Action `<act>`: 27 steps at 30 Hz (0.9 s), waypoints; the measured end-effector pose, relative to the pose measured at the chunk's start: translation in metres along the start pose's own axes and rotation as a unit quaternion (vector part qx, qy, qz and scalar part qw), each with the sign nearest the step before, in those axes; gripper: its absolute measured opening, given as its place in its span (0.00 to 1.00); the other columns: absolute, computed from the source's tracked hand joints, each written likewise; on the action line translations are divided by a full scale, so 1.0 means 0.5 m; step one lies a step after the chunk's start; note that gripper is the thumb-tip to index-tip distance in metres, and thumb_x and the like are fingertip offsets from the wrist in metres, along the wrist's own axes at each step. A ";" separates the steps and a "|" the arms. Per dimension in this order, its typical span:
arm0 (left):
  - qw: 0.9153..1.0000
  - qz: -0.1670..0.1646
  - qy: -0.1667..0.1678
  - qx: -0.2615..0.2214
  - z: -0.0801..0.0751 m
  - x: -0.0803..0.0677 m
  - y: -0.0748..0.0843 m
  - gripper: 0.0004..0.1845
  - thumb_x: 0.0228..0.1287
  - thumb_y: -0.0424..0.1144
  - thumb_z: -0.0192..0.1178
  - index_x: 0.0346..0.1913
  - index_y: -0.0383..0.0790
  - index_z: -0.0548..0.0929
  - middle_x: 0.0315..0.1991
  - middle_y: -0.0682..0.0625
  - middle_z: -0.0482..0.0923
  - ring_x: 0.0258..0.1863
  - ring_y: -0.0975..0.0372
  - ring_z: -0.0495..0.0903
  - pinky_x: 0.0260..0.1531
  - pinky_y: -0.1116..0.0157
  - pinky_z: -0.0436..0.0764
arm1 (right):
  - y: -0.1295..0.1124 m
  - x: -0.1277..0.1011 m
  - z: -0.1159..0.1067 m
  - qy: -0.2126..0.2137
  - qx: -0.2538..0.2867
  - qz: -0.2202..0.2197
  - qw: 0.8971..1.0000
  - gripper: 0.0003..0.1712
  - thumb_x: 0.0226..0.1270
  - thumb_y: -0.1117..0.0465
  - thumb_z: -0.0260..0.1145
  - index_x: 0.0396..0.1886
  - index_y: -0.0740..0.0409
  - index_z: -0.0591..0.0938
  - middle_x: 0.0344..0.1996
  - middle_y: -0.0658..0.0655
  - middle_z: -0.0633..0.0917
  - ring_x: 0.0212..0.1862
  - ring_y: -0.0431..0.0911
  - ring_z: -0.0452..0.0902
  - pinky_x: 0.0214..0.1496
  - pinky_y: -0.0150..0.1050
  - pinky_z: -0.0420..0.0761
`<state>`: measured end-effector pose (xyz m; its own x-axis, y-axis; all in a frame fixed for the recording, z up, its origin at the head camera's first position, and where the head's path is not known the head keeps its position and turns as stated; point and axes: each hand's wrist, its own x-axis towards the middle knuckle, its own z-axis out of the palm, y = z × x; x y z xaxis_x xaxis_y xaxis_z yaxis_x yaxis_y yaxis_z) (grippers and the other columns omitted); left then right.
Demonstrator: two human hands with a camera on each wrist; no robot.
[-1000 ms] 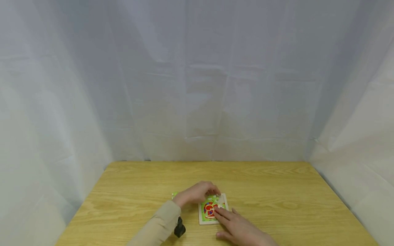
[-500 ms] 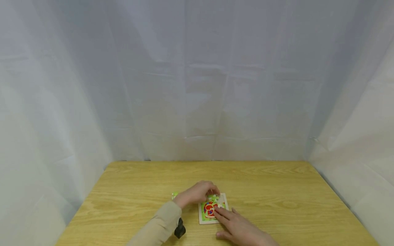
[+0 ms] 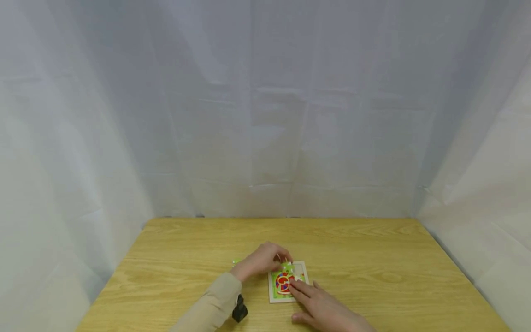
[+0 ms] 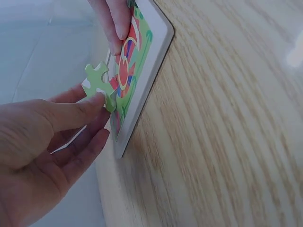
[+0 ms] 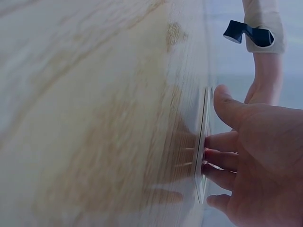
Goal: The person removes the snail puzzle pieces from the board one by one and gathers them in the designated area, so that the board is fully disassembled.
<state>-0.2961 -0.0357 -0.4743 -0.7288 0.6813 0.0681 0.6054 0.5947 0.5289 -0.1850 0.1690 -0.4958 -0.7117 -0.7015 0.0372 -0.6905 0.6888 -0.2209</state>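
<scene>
My left hand [image 4: 42, 142] pinches a green puzzle piece [image 4: 98, 85] over the puzzle board's [image 3: 288, 282] far edge, while my right hand's [image 3: 321, 309] straight fingers [image 4: 115, 21] pin the board flat so it won't slide.

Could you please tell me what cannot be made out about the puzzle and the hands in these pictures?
- Puzzle board: its picture is too small in the head view and partly covered by the right hand.
- Empty slot for the green piece: hidden by the left hand in the head view, seen edge-on in the left wrist view.
- Green scrap: mostly behind the left hand.
</scene>
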 end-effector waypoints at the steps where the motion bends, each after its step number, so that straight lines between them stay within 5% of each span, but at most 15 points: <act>1: 1.000 -0.001 0.002 -0.008 -0.001 -0.001 0.000 0.11 0.58 0.28 0.60 0.40 0.47 0.84 0.30 0.54 0.82 0.21 0.70 0.74 0.23 0.76 0.72 | 0.000 0.000 0.000 -0.001 0.000 0.000 1.000 0.39 0.67 0.37 0.45 0.68 0.57 0.63 0.67 0.56 0.63 0.67 0.50 0.59 0.61 0.58 0.62; 4: 0.999 -0.003 0.012 -0.029 -0.004 -0.004 0.000 0.09 0.61 0.32 0.59 0.41 0.46 0.85 0.31 0.54 0.83 0.18 0.70 0.72 0.21 0.75 0.71 | 0.000 0.000 0.002 0.002 -0.003 -0.005 1.000 0.38 0.67 0.37 0.45 0.68 0.57 0.63 0.67 0.57 0.63 0.67 0.50 0.59 0.61 0.58 0.63; 13: 0.997 -0.008 0.049 -0.064 -0.019 -0.018 -0.014 0.06 0.61 0.38 0.60 0.40 0.45 0.84 0.33 0.56 0.82 0.32 0.67 0.79 0.35 0.74 0.76 | 0.000 -0.002 0.005 0.011 -0.013 -0.008 1.000 0.39 0.67 0.37 0.45 0.68 0.58 0.63 0.67 0.57 0.63 0.67 0.50 0.59 0.62 0.57 0.63; 27: 0.994 -0.019 0.071 -0.083 -0.040 -0.064 -0.043 0.08 0.62 0.40 0.59 0.41 0.45 0.85 0.36 0.56 0.84 0.32 0.67 0.78 0.34 0.73 0.76 | 0.002 -0.001 0.003 -0.013 0.004 0.001 1.000 0.39 0.67 0.36 0.44 0.69 0.57 0.61 0.68 0.56 0.61 0.68 0.50 0.57 0.62 0.58 0.62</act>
<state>-0.2923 -0.0788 -0.4706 -0.7952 0.5856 0.1569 0.5232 0.5322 0.6656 -0.1855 0.1698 -0.4974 -0.7093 -0.7048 0.0116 -0.6881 0.6888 -0.2282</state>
